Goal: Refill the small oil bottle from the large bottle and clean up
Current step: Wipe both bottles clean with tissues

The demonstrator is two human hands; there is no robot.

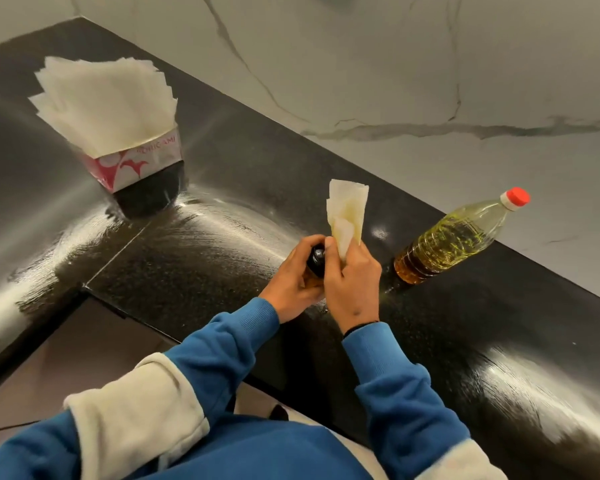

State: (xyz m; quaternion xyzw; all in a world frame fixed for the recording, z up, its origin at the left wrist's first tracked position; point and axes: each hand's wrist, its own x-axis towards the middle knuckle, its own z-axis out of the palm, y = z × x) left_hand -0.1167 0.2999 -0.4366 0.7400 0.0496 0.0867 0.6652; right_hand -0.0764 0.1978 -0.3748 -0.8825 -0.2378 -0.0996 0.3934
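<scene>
The small oil bottle point(315, 258) with a black cap is mostly hidden between my hands over the black counter. My left hand point(291, 282) grips its body from the left. My right hand point(352, 285) holds a folded white tissue point(347, 213), stained yellow with oil, against the bottle's right side; the tissue sticks up above my fingers. The large clear oil bottle point(454, 242) with a red cap point(516, 196) stands capped to the right, near the wall, partly filled with yellow oil.
A pink and white box of white tissues point(135, 164) stands at the back left of the glossy black counter point(205, 244). A marble-patterned wall point(395, 81) runs behind it. The counter's front edge drops to a brown floor at the lower left.
</scene>
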